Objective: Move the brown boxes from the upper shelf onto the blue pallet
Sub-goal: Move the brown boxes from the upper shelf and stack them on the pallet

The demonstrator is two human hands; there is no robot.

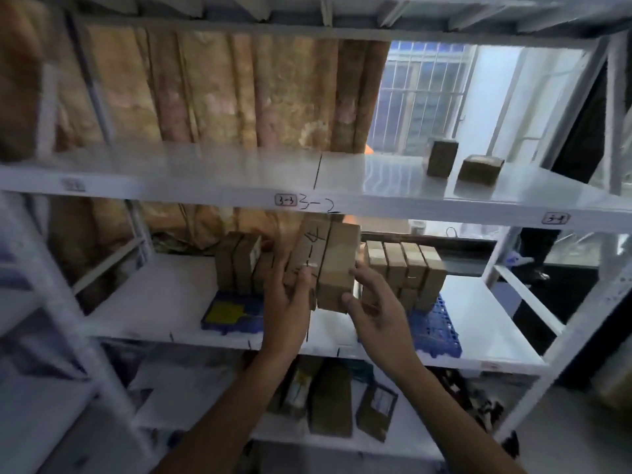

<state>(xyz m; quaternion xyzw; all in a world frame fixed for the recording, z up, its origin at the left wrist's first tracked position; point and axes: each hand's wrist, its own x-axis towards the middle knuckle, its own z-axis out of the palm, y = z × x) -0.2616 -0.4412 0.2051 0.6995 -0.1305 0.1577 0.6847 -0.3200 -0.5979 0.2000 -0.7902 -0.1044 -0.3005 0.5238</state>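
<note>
From the head camera, both bare hands are raised in front of a white metal rack, holding two brown boxes pressed side by side between them at the height of the middle shelf. The left hand grips the left held box, its thumb curled across the front face and the other fingers hidden behind; this box carries black handwriting on its front. The right hand holds the right held box, thumb pressed against its lower front corner and the remaining fingers bent loosely round its right side. The pair is tilted slightly and sits in the air above the blue pallet, which lies on the middle shelf and shows its open grid at the right end. On that pallet, just right of the hands, stands a row of four brown boxes, upright and touching one another, with more boxes partly hidden below them. To the left of the hands another group of brown boxes stands upright, one with a white label on its side; below it a yellow patch lies on the blue surface. On the upper shelf, far right, two brown boxes remain: one standing upright and one lying lower just beside it, near each other but apart. Tan wrapped bundles fill the back of the upper shelf on the left, and dark packages lie on the lowest shelf
</note>
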